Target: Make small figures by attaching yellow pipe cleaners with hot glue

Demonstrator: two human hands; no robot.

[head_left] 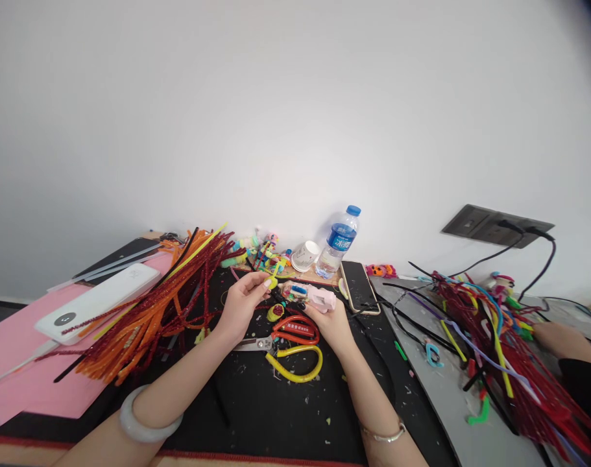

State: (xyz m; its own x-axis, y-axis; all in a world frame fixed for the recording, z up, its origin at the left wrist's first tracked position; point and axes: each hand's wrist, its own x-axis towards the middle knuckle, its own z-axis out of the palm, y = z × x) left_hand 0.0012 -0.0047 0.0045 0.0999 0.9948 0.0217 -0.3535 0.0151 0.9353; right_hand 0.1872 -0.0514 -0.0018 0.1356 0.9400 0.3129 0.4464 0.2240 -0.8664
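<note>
My left hand (246,301) pinches a small yellow pipe-cleaner piece (272,283) between thumb and fingers. My right hand (328,318) is wrapped round a pink hot glue gun (320,299), its front end turned left towards the yellow piece. Whether the two touch I cannot tell. Below the hands, a small yellow and dark red coiled piece (276,313) lies on the black mat (276,421). Scissors with one red and one yellow handle (295,376) lie just nearer, blades to the left, partly behind my left wrist.
Orange and dark red pipe cleaners (144,318) lie left, across a white power bank (98,301) and pink sheet (13,363). A water bottle (338,243), paper cup (305,255), small figures (270,250) and phone (360,287) stand or lie behind. Another person's hand (562,338) is right, near red pipe cleaners (523,383).
</note>
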